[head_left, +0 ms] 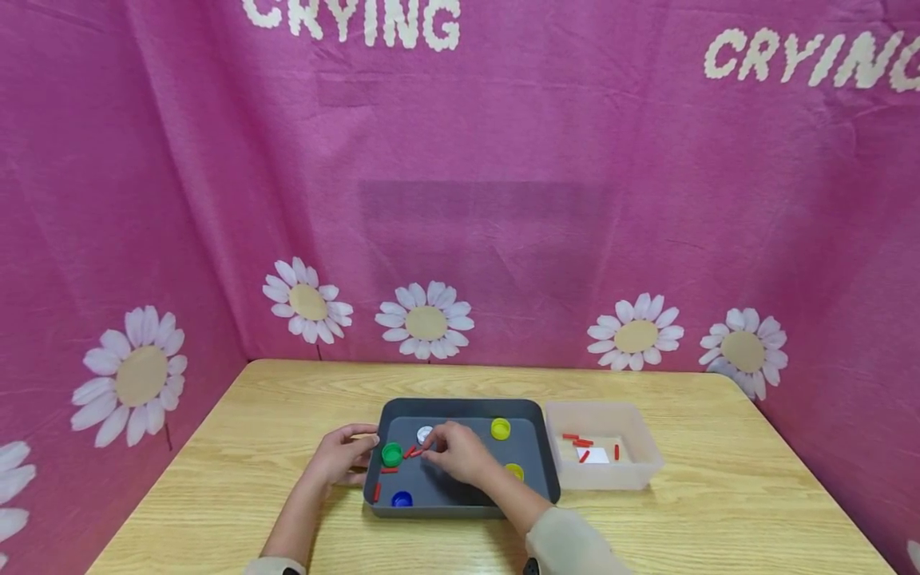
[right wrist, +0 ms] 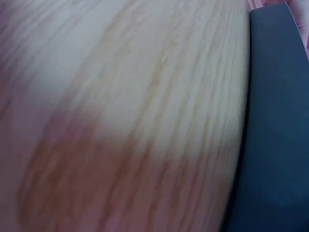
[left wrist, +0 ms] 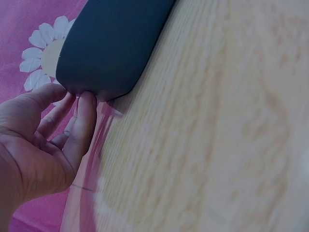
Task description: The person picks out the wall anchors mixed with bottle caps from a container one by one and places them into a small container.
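Note:
My left hand [head_left: 343,455] holds the left end of the dark grey tray [head_left: 467,511], thumb at the rim and fingertips against the outer wall in the left wrist view. Over the tray, my right hand [head_left: 460,454] pinches a small red stick [head_left: 416,454] between thumb and index finger. Close beside it is another red stick [head_left: 409,452]. Near those fingertips sits a white bottle cap [head_left: 425,434], and left of it a green cap [head_left: 391,454]. Two more red sticks [head_left: 389,470] lie toward the tray's left side. In the right wrist view the right hand is hidden.
A blue cap [head_left: 402,499] lies near the tray's front, and two yellow caps [head_left: 501,429] are on its right half. Right of the tray stands a translucent box [head_left: 643,471] with several red sticks and a white paper [head_left: 592,455]. Pink cloth [head_left: 489,239] surrounds the wooden table [head_left: 726,479].

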Action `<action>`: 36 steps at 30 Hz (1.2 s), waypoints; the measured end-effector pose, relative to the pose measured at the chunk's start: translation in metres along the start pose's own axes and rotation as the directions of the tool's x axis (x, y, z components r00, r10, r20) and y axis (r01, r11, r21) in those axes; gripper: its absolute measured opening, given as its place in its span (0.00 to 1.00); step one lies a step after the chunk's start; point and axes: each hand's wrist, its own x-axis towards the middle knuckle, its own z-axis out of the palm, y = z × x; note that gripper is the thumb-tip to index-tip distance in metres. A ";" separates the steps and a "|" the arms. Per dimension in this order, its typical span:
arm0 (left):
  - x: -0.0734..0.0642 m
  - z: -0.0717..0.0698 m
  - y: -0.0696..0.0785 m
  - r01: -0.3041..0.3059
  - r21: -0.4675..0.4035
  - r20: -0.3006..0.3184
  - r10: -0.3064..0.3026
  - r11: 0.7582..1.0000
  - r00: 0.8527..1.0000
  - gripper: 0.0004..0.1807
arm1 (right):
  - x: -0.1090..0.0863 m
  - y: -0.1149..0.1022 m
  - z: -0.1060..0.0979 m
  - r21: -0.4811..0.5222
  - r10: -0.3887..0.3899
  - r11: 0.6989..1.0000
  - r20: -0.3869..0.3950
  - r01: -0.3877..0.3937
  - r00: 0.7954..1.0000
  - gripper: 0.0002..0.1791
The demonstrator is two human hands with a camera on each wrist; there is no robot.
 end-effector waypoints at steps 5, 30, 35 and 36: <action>0.002 0.001 -0.001 0.003 -0.002 -0.001 -0.003 1.000 1.000 0.18 | 0.003 0.000 0.004 -0.011 0.024 1.000 0.004 -0.024 1.000 0.02; 0.003 0.000 -0.001 -0.004 -0.010 0.004 0.004 1.000 1.000 0.17 | 0.009 -0.002 0.009 -0.226 0.051 0.973 0.041 -0.041 0.998 0.04; 0.003 0.001 -0.001 0.001 -0.013 -0.002 -0.001 1.000 1.000 0.17 | 0.009 -0.001 0.008 -0.222 0.049 0.974 0.040 -0.039 0.998 0.03; 0.003 0.001 -0.002 0.002 -0.012 -0.002 -0.003 1.000 1.000 0.17 | 0.008 -0.001 0.008 -0.222 0.048 0.974 0.039 -0.038 0.998 0.03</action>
